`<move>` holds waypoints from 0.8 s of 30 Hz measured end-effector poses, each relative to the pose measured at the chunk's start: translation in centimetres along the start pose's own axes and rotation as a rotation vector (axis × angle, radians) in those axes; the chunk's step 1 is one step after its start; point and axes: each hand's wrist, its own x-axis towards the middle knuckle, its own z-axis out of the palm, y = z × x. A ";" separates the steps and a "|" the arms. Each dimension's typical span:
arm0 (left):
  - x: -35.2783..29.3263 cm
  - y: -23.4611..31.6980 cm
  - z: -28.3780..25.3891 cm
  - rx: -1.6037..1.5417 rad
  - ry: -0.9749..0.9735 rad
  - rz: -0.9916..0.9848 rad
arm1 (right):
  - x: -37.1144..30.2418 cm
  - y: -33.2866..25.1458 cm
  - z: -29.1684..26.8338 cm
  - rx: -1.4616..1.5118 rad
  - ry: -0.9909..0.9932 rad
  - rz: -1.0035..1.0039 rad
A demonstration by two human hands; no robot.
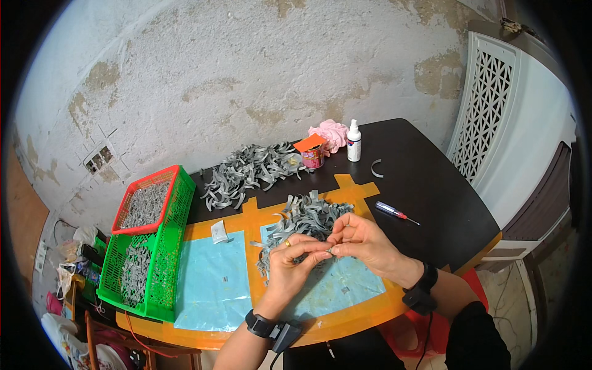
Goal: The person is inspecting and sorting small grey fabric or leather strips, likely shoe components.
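Both hands meet in front of a pile of grey curved strips [308,216] on the taped table. The fingers of my left hand [292,264] are pinched together, with a ring on one of them. My right hand [369,248] pinches at the same spot, its fingertips touching those of the left. Between them is a small grey piece [331,251], mostly hidden by the fingers, so its exact kind does not show. Beneath the hands lies a light blue sheet [308,302] edged with orange tape, where a few tiny grey bits [345,289] are scattered.
A green basket [171,246] and a red basket [117,213] at left hold small grey pieces. Behind lie a larger strip heap [246,176], a can [313,157], pink cloth [333,132] and a white spray bottle [354,142]. A screwdriver [394,211] rests at right.
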 end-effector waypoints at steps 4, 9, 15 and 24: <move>-0.1 0.0 0.0 0.022 0.000 0.005 | 0.0 0.1 0.1 0.007 -0.011 -0.025; 0.0 0.0 -0.2 0.015 0.012 0.009 | 0.0 -0.1 0.1 0.018 -0.002 0.005; 0.0 -0.3 -0.3 -0.077 -0.023 -0.007 | 0.1 0.1 0.0 0.044 -0.023 0.006; 0.0 -0.2 -0.1 -0.106 -0.049 -0.047 | 0.2 1.0 -0.1 0.068 -0.044 -0.043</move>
